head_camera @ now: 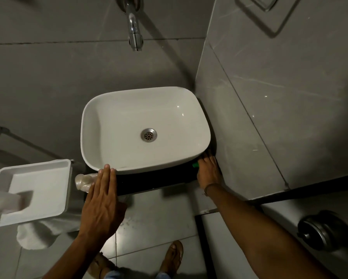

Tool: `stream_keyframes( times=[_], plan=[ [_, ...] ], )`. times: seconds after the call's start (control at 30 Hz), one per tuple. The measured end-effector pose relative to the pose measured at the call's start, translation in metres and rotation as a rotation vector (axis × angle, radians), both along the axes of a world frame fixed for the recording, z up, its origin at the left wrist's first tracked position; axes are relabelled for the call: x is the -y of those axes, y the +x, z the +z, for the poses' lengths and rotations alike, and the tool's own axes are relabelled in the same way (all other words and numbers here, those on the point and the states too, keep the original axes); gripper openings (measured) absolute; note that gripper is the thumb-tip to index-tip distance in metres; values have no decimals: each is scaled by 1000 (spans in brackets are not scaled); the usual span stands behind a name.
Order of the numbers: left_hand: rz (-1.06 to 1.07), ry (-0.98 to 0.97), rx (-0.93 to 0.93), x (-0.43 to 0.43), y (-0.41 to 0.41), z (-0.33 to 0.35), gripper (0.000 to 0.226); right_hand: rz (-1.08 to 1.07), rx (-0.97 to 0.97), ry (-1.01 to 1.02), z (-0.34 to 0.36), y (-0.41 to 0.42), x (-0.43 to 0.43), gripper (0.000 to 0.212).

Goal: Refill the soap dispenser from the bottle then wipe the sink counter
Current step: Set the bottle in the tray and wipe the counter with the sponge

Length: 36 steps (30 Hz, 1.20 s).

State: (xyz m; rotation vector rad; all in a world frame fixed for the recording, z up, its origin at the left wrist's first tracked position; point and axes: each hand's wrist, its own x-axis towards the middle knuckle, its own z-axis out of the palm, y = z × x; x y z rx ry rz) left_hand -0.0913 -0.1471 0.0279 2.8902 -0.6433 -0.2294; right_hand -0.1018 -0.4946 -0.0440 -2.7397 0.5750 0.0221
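The left hand (100,200) lay flat, fingers straight, at the white ceramic basin's (112,115) front-left corner; the right hand (208,174) pressed a green cloth (195,165) onto the black counter's (155,181) right edge.

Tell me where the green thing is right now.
The green thing lies on the dark counter at the basin's front right corner, mostly hidden under the right hand beside the wall.

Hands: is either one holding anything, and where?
Left hand lies flat and open, holding nothing. Right hand covers a green thing on the counter; grip unclear.
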Motion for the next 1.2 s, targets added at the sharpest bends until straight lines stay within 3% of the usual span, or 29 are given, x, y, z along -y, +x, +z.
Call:
stream_keyframes(
  times=[0.27,0.47,0.7,0.83,1.0,1.2],
  plan=[
    [-7,-23,2,1,-1,-1,91,108,14,-65,-14,-50,7,85],
    [-1,-1,-4,1,-1,-3,94,78,-24,-39,-12,-6,10,67],
    [-6,3,-11,-4,2,-7,95,63,56,-32,-26,-38,-31,81],
    [-7,7,-16,-5,3,-7,95,16,100,37,-28,-18,-86,69],
    [-6,12,-60,-5,3,-3,104,277,110,-43,-36,-59,-82,80],
    [-24,21,-37,-8,3,-3,97,-7,72,22,-28,-31,-75,70]
  ],
)
